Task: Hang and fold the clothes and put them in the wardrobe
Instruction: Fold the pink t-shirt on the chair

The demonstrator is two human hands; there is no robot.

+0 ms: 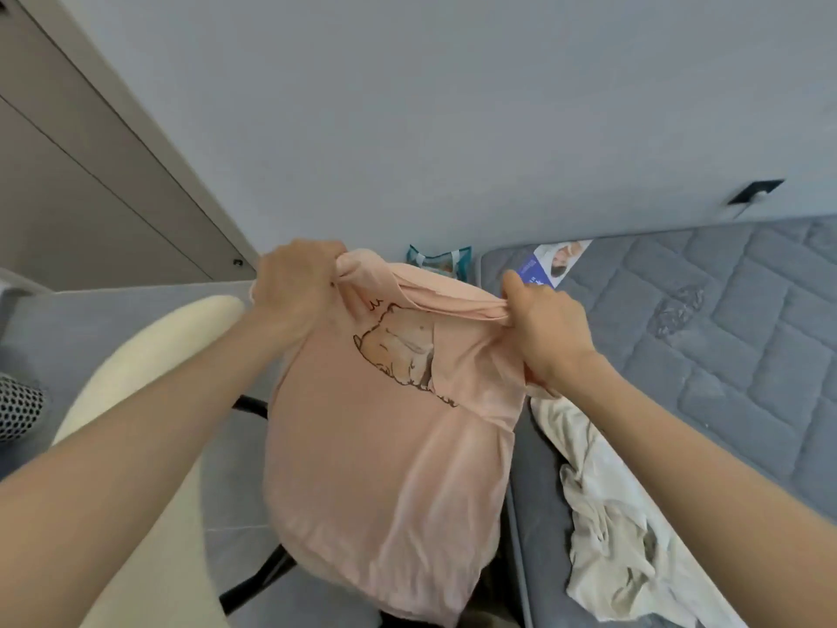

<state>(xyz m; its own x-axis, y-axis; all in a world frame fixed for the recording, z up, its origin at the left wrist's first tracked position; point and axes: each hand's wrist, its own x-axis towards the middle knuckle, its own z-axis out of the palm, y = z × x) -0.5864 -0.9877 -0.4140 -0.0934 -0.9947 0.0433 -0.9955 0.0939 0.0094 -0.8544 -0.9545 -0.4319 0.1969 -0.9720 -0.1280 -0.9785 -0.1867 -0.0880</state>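
A pale pink T-shirt [385, 469] with a brown animal drawing on the chest hangs in the air in front of me. My left hand [294, 287] grips a bunch of its top edge at the left. Gripping the stretched fabric of the top edge at the right is my right hand [545, 328]. The shirt's lower part hangs down between my forearms. A crumpled cream-white garment [611, 528] lies on the grey quilted mattress [724, 333] at the right, below my right arm.
A cream chair back [149, 378] with black legs stands at the left over the grey floor. The beige wardrobe door [90, 174] is at the upper left. A teal packet [437, 260] and a blue-and-white leaflet [555, 262] lie by the wall near the mattress head.
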